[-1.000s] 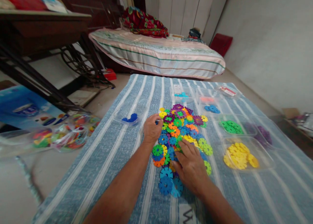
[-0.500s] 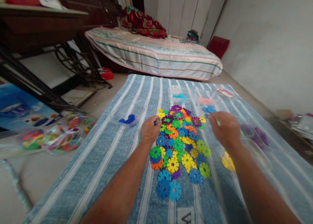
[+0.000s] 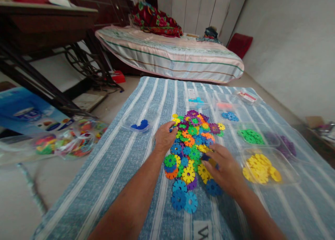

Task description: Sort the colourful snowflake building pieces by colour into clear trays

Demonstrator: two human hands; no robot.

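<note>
Lying in a loose, overlapping heap at the middle of the bench (image 3: 86, 198), our notched plastic discs (image 3: 194, 152) come in green, yellow, orange, purple and several blues. Our left hand (image 3: 165, 137) is at the heap's left edge, thumb and forefinger brought together on a dark-blue piece (image 3: 171, 129), most of it hidden from us. Our right hand (image 3: 225, 166) is over the right side of the heap, thumb and fingers curved and well apart; we cannot tell whether the fingertips touch the discs below them. A large yellow disc (image 3: 203, 173) and a blue disc (image 3: 214, 187) lie just beside its thumb.

To the right of that hand we have a clear tub (image 3: 290, 173) with yellow pieces (image 3: 259, 168); beyond it are green pieces (image 3: 251, 136) in another tub, with purple pieces (image 3: 287, 146) beside them. Farther back sit blue pieces (image 3: 230, 116) and light-blue pieces (image 3: 196, 100). Well left of the heap, dark-blue discs (image 3: 140, 124) lie in a tub of their own. Past the bench's far edge we see a bed (image 3: 172, 56) bearing a red floral bundle (image 3: 157, 21), and on the floor to our left, clear bags (image 3: 75, 142) of coloured pieces near a blue carton (image 3: 31, 110).
</note>
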